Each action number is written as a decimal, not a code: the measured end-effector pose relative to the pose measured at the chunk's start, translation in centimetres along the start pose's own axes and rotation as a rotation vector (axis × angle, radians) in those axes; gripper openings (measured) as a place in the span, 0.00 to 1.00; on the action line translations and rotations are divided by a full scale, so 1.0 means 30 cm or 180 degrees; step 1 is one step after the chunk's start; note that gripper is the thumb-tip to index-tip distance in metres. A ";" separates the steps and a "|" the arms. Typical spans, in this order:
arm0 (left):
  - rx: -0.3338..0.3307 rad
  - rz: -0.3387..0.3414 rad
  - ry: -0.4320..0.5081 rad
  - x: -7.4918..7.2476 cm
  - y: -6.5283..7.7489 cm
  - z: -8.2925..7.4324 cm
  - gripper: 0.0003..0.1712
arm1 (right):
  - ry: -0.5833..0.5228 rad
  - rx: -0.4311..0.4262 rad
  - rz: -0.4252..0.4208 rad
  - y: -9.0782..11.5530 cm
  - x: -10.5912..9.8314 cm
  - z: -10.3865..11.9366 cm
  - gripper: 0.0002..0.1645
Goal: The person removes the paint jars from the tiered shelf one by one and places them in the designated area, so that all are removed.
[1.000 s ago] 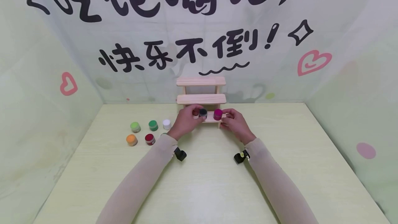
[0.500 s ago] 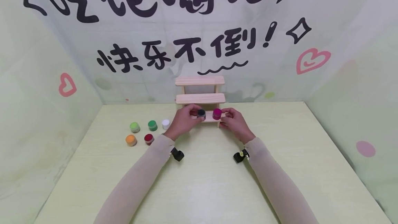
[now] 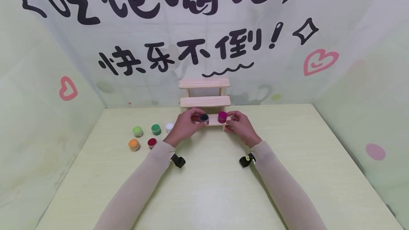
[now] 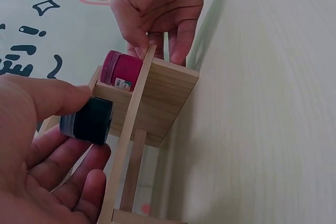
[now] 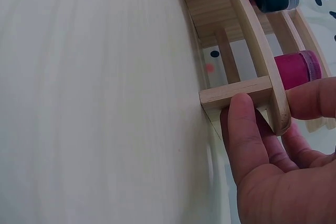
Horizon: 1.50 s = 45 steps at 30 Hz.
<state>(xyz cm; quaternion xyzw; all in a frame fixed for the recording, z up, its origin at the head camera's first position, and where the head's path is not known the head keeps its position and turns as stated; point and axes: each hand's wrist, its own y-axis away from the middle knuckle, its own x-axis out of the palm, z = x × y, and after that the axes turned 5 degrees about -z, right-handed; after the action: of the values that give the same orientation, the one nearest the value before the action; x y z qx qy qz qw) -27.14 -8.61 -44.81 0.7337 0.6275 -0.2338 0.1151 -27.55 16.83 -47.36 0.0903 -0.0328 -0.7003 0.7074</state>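
My left hand pinches a small dark-lidded paint jar between thumb and fingers, over the left part of the lowest step of a wooden tiered stand. In the left wrist view this dark jar is tilted and looks raised off the step. A magenta paint jar stands near the right end of that step. My right hand grips this end; in the right wrist view the thumb lies above the board, beside the magenta jar, and fingers touch the support below.
On the table's left side several more jars stand in loose rows: light green, green, white, orange and dark red. My left forearm partly covers that group. A printed cloth wall rises behind the stand.
My left hand has shifted slightly left along the lowest step with the dark jar. My right hand keeps its grip on the stand, and the magenta jar stays in place.
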 end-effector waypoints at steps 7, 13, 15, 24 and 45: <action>0.0051 0.0022 0.0011 -0.016 0.041 -0.011 0.21 | -0.0001 0.0016 -0.0018 0.005 0.003 0.004 0.22; 0.0040 0.0079 0.0020 -0.037 0.076 -0.018 0.22 | -0.0008 -0.0014 -0.0010 0.003 0.002 0.005 0.23; 0.0045 0.0086 0.0026 -0.045 0.086 -0.016 0.22 | -0.0014 -0.0023 0.0000 0.003 0.002 0.006 0.23; 0.0092 0.0035 0.0095 -0.073 0.136 0.003 0.21 | -0.0010 0.0015 -0.0005 0.004 0.002 0.006 0.23; 0.0029 0.0059 0.0156 -0.182 0.281 0.059 0.27 | 0.0010 0.0018 -0.0023 -0.001 0.004 0.006 0.23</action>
<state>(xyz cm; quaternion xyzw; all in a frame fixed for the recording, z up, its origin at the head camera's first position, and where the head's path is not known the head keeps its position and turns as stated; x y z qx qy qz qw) -19.83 -15.72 -44.74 0.7455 0.6222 -0.2175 0.0985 -27.61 16.71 -47.21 0.0935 -0.0333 -0.7026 0.7047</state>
